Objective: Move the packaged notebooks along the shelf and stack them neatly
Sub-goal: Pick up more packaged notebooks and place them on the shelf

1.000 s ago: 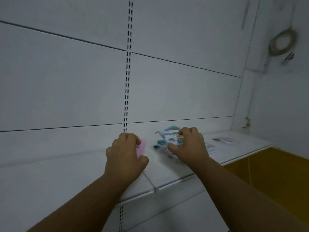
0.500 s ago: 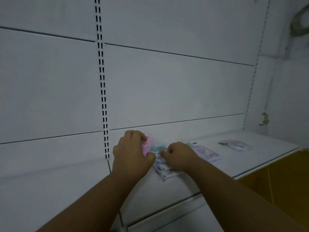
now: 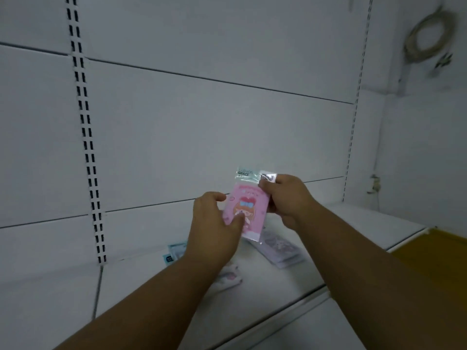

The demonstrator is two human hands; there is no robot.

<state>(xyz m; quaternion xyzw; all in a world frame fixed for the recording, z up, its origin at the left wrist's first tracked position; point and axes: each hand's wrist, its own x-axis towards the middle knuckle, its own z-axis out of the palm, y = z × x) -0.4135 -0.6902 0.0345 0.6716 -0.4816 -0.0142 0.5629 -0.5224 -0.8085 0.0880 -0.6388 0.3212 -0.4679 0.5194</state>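
A pink packaged notebook (image 3: 249,207) with a cartoon girl on its cover is held upright above the white shelf (image 3: 358,223). My left hand (image 3: 214,228) grips its lower left side, thumb on the cover. My right hand (image 3: 284,198) pinches its upper right corner by the clear wrapper flap. Below them a lilac packaged notebook stack (image 3: 280,251) lies flat on the shelf. Another packaged notebook (image 3: 177,251) lies to the left, mostly hidden behind my left wrist and forearm, and one patterned packet (image 3: 230,276) peeks out under that arm.
White back panels (image 3: 202,122) rise behind the shelf, with slotted uprights (image 3: 86,137) at left and right. A coiled cable (image 3: 429,36) hangs on the right wall. Yellow flooring (image 3: 439,261) shows past the shelf's right front edge.
The pink notebook has come up off the shelf and now faces me, held in both hands. My right hand left the flat stack and took the pink packet's top corner.
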